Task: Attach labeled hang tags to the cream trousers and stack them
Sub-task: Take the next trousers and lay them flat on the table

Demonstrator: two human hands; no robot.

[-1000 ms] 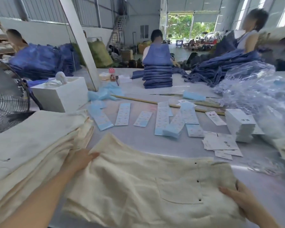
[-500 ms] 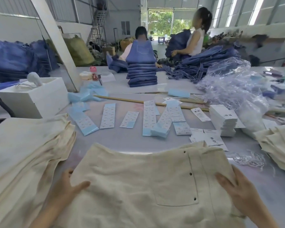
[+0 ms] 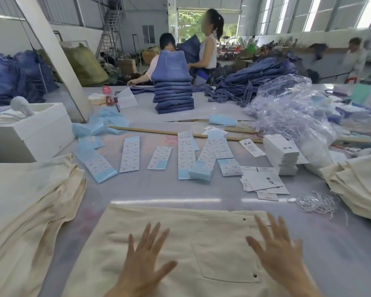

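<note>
**Station Layout: Folded Trousers Under Both Hands**

At the far left, a stack of cream trousers [image 3: 28, 202] occupies the table edge. Behind it stands a white box [image 3: 36, 131].

Centre foreground: one pair of folded cream trousers [image 3: 180, 239] lies flat on the grey table [image 3: 159, 189], back pocket facing up on its right half. The left hand [image 3: 144, 264] rests on the fabric near its middle, palm down, fingers straight and spread, gripping nothing. The right hand [image 3: 281, 256] lies over the pocket area toward the right edge of the garment, likewise flat, fingers spread and straight, holding nothing.

Beyond the trousers, sheets of blue-backed sticker labels [image 3: 131, 154] lie in a row across the table. A wooden stick [image 3: 159, 131] runs behind them. Farther back sits a stack of folded blue jeans [image 3: 174, 95], with two persons standing behind it.

Right of the label sheets, loose white hang tags [image 3: 261, 181] are fanned on the table; a neat pile of hang tags [image 3: 281, 153] stands just behind them. A tangle of white tag strings [image 3: 313, 203] lies near the loose tags. Clear plastic bags [image 3: 287, 108] are heaped behind the pile.

At the far right, a second stack of cream trousers [image 3: 360, 185] rests on the table edge.
</note>
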